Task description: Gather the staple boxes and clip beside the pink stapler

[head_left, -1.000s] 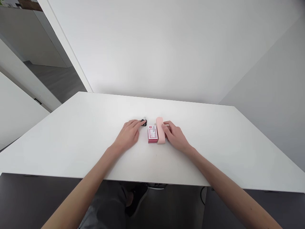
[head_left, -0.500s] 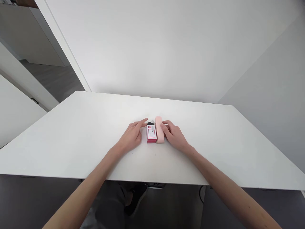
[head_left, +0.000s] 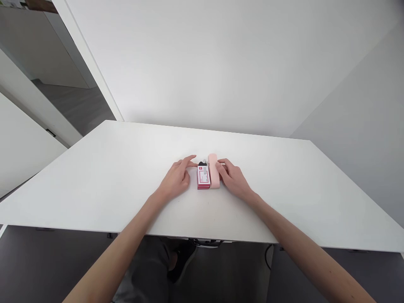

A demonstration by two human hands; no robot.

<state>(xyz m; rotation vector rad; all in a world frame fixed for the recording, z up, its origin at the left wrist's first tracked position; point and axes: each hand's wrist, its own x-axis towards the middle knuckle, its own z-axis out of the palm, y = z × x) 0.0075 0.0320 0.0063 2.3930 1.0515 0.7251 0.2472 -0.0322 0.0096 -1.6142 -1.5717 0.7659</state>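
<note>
A small white-and-maroon box (head_left: 203,176), seemingly stacked on another, rests on the white table. Along its right side lies a long pink stapler (head_left: 214,171). Behind the box is a black binder clip (head_left: 202,163), partly hidden, with a small silvery piece (head_left: 205,160) beside it. My left hand (head_left: 178,177) is open to the left of the box, index finger stretched out and another fingertip close to the clip; I cannot tell if they touch. My right hand (head_left: 232,176) holds the stapler from the right, thumb over its top, the other fingers curled at its side.
The white table (head_left: 126,168) meets a white wall (head_left: 205,63) at its back edge. To the left, past a white frame, shows a grey floor (head_left: 78,103). Below the front edge are a leg, a black shoe (head_left: 183,261) and a dark cable (head_left: 267,256).
My view has shifted slightly, so everything sits a little further right. My left index finger has lifted slightly away from the clip. The box and stapler stay side by side.
</note>
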